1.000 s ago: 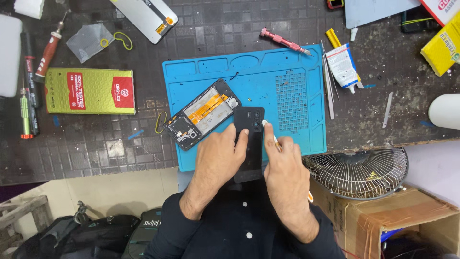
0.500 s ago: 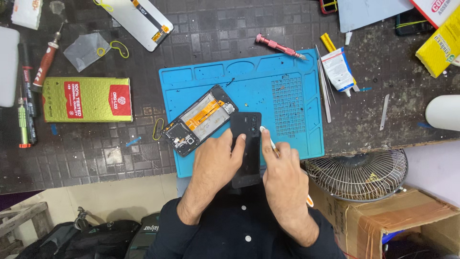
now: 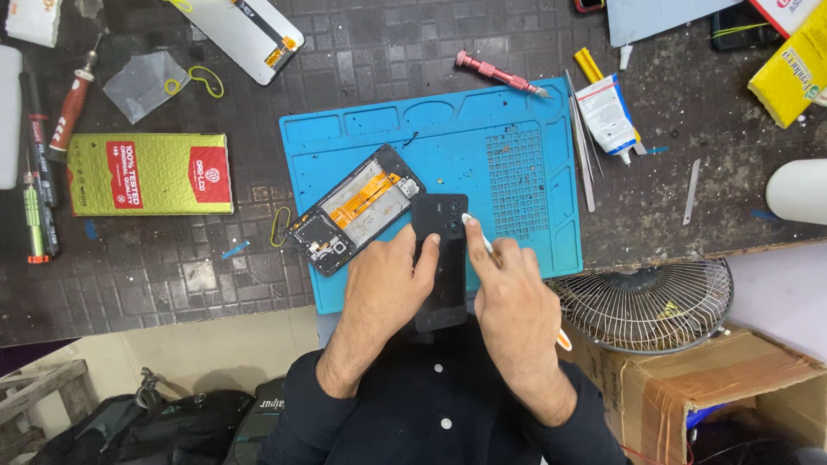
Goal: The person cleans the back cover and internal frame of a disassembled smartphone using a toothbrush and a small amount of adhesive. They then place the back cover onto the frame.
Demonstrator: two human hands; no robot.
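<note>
**Two hands on a black phone back cover at the edge of a blue repair mat**

The flat black plastic phone back cover (image 3: 442, 263) lies lengthwise at the near edge of the blue silicone repair mat (image 3: 517, 250), its near end overhanging towards the person. It is matt and dark, with a cluster of camera openings at the far end. The left hand (image 3: 383, 284) lies flat on its left side, fingers spread and pressing on the cover. The right hand (image 3: 508, 297) is closed around a thin white-tipped tool (image 3: 476, 232), whose tip touches the cover's far right corner beside the camera openings.

Just left of the cover, on the same mat, lies an opened black smartphone frame (image 3: 353, 209), set at an angle, showing an orange flex strip and circuit parts. The mat's moulded far compartments look mostly bare; what little is in them is too small to tell. A red-handled screwdriver (image 3: 500, 73) lies on the dark tiled tabletop (image 3: 388, 52) at the mat's far edge.
</note>
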